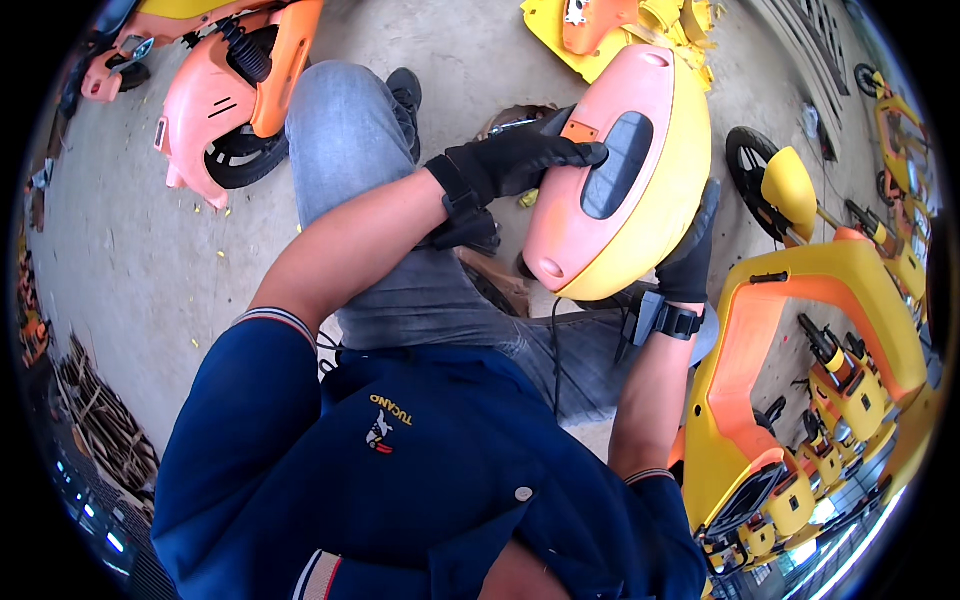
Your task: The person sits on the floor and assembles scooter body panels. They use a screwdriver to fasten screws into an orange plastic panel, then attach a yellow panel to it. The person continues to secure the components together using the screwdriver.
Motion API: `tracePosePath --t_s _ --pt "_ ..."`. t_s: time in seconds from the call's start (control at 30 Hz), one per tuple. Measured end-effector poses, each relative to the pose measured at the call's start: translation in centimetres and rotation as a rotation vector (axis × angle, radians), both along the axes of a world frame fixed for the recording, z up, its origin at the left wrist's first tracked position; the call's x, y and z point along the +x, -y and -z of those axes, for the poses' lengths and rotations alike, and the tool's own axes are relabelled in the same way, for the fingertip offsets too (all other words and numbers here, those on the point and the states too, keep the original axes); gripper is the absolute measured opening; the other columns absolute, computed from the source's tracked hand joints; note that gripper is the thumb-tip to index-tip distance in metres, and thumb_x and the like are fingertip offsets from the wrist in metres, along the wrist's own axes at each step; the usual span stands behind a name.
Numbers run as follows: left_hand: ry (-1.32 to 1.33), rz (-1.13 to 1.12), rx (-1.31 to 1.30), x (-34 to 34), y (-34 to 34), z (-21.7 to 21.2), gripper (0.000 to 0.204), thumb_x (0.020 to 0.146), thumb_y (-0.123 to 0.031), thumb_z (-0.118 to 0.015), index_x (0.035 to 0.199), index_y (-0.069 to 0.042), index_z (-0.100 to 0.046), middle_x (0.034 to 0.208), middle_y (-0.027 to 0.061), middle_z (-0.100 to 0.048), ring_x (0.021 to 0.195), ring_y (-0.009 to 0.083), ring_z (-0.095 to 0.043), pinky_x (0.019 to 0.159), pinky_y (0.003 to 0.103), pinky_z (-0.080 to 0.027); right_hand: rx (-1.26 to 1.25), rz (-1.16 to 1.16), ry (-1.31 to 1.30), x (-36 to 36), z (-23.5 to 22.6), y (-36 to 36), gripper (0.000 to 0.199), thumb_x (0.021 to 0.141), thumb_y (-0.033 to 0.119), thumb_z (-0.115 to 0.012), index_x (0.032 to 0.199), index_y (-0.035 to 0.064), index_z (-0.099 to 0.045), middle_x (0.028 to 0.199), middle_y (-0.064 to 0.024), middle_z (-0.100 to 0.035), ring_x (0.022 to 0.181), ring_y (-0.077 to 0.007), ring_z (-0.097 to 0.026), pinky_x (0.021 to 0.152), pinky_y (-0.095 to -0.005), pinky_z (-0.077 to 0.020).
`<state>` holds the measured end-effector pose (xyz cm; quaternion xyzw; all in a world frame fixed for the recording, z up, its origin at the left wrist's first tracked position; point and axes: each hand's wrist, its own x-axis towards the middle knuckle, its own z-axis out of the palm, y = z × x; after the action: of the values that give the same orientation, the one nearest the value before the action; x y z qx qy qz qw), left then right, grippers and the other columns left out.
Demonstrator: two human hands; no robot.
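Note:
Above my legs I hold a rounded pink-and-yellow plastic scooter cover [575,215], tilted, with a dark oval panel [617,165] set in its pink face. My left hand [515,163], in a black glove, grips the pink side; its thumb presses at the panel's edge beside a small orange patch [579,131]. The other fingers of that hand are partly hidden. Along the yellow lower right side lies my gloved right hand [690,255], closed around the cover's edge, its fingertips partly out of sight behind it. Both wrists carry black straps.
Yellow and orange plastic parts [590,25] lie beyond the cover. A pink-and-orange scooter front with its wheel [245,155] stands at the far left. To my right are a large yellow-orange frame [735,300], a wheel with a yellow fender [790,190] and several yellow scooters [850,400].

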<state>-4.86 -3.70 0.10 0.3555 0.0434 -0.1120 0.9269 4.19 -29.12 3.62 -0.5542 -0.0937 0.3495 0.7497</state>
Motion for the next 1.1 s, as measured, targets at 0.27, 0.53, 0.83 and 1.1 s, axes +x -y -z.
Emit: tracePosePath --t_s 0.27,0.53,0.83,1.1 --pt "-0.061 -0.056 -0.124 0.0 1.1 0.7 0.052 0.097 -0.027 -0.066 0.14 -0.004 -0.049 0.129 0.0091 -0.061 0.111 0.0172 -0.062 0.097 0.032 -0.052 -0.574 0.072 0.568 -1.1 0.5 -1.1 0.052 0.1 0.016 -0.055 0.145 -0.0015 -0.036 0.139 -0.0173 -0.052 0.125 -0.0237 -0.053 0.106 -0.0339 -0.0424" --pt "-0.154 -0.205 -0.088 0.0 1.8 1.4 0.036 0.099 -0.031 -0.064 0.124 -0.005 -0.062 0.111 0.0031 -0.067 0.097 0.0112 -0.062 0.086 0.028 -0.052 -0.772 0.1 1.173 -3.8 0.0 -2.3 0.042 0.102 0.013 -0.055 0.139 -0.0038 -0.047 0.129 -0.0187 -0.058 0.115 -0.0273 -0.059 0.096 -0.0361 -0.0491" --pt "-0.137 -0.273 0.108 -0.5 2.4 0.8 0.043 0.1 -0.033 -0.061 0.132 -0.003 -0.057 0.115 0.0052 -0.067 0.101 0.012 -0.063 0.089 0.029 -0.053 -0.497 0.354 0.498 -5.6 -1.7 -5.0 0.035 0.107 0.02 -0.045 0.131 -0.0035 -0.053 0.124 -0.012 -0.06 0.108 -0.0167 -0.061 0.09 -0.0304 -0.0511" --pt "-0.127 -0.371 0.098 -0.7 2.7 0.6 0.044 0.1 -0.032 -0.062 0.131 -0.002 -0.055 0.12 0.0066 -0.065 0.104 0.0128 -0.061 0.091 0.029 -0.051 -0.595 0.302 0.736 -5.5 -1.0 -4.8 0.032 0.105 0.025 -0.051 0.122 -0.0016 -0.055 0.118 -0.0127 -0.062 0.102 -0.0178 -0.063 0.087 -0.0305 -0.0522"
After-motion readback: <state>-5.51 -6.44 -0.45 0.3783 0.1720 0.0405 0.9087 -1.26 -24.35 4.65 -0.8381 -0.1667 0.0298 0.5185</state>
